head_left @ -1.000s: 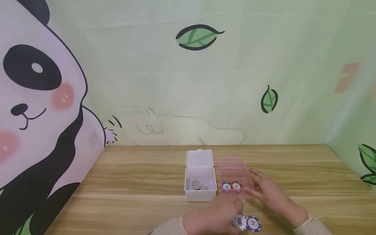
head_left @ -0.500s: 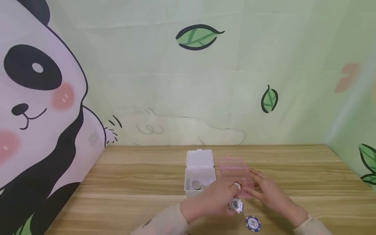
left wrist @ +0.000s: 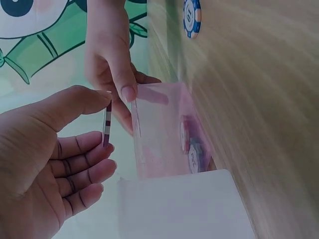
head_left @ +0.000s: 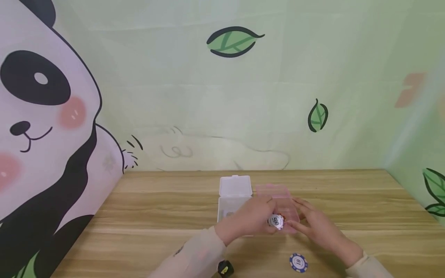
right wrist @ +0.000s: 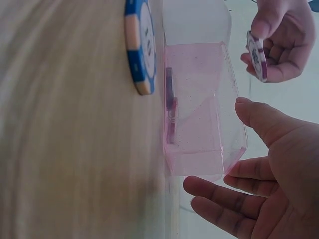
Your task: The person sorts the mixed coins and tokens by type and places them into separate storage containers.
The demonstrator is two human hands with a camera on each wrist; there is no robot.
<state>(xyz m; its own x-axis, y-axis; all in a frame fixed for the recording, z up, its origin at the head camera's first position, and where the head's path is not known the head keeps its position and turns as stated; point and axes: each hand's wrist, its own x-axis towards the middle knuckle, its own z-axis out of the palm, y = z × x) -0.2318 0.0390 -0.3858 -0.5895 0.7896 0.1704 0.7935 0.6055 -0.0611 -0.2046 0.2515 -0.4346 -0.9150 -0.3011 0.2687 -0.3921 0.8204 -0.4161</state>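
My left hand [head_left: 248, 216] pinches a white poker chip [head_left: 277, 221] marked 500 between thumb and fingers, over the front of the pink see-through box [left wrist: 157, 134]. In the left wrist view that chip stands nearly edge-on at the thumb tip. My right hand [head_left: 321, 227] holds the pink box at its right side, thumb at the front rim and fingers farther back. A red poker chip [left wrist: 185, 133] and a dark green one [left wrist: 195, 156] lie inside the box. A blue poker chip [head_left: 298, 262] marked 10 lies on the table in front of it.
A white box [head_left: 235, 186] with its lid swung back stands just left of the pink one, its coins mostly hidden behind my left hand. Near my left sleeve a small black object [head_left: 226, 268] shows. A printed cloth backdrop [head_left: 194, 96] rises behind the wooden table [head_left: 167, 193].
My left hand has lifted the 500 chip from beside the blue chip and carried it up to over the pink box. The right hand keeps its place at the box.
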